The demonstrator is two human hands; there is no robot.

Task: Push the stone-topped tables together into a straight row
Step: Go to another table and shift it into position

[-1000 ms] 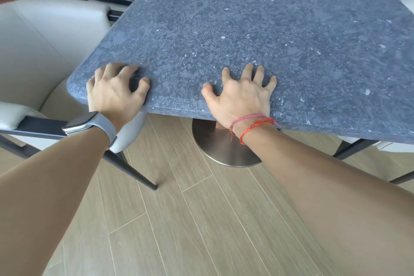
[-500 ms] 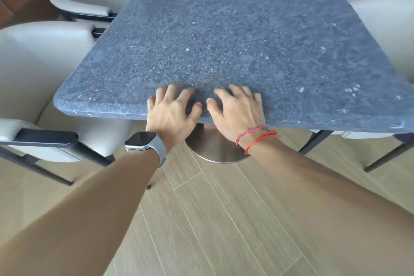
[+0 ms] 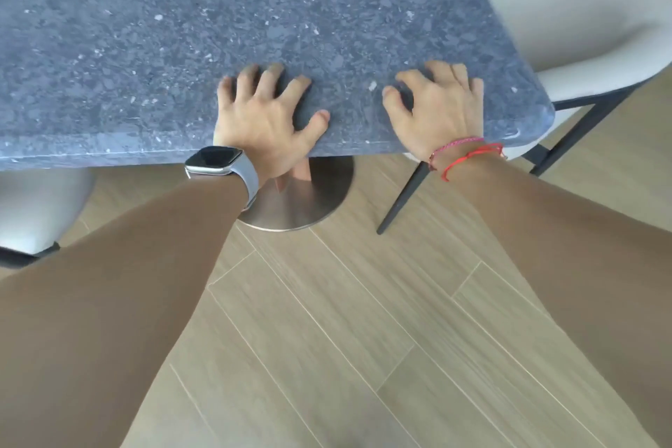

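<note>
A grey-blue stone-topped table [image 3: 254, 11] fills the upper part of the head view, with its near edge running across the middle and its right corner rounded. My left hand [image 3: 263, 116], with a watch on the wrist, lies flat on the top at the near edge, fingers spread, above the table's round metal base [image 3: 312, 200]. My right hand [image 3: 440, 107], with red string bracelets on the wrist, rests the same way close to the right corner. Both palms sit over the edge and neither thumb is hooked underneath. No second table is in view.
A cream upholstered chair [image 3: 567, 18] with dark metal legs [image 3: 403, 196] stands tight against the table's right side. Part of another pale chair [image 3: 40, 207] shows under the table at the left. The wood-plank floor [image 3: 345, 338] stretches toward me.
My hands, side by side half a second ago, have spread apart, and the right one has slid toward the table's right corner. The view has come closer and the table's far end is out of frame.
</note>
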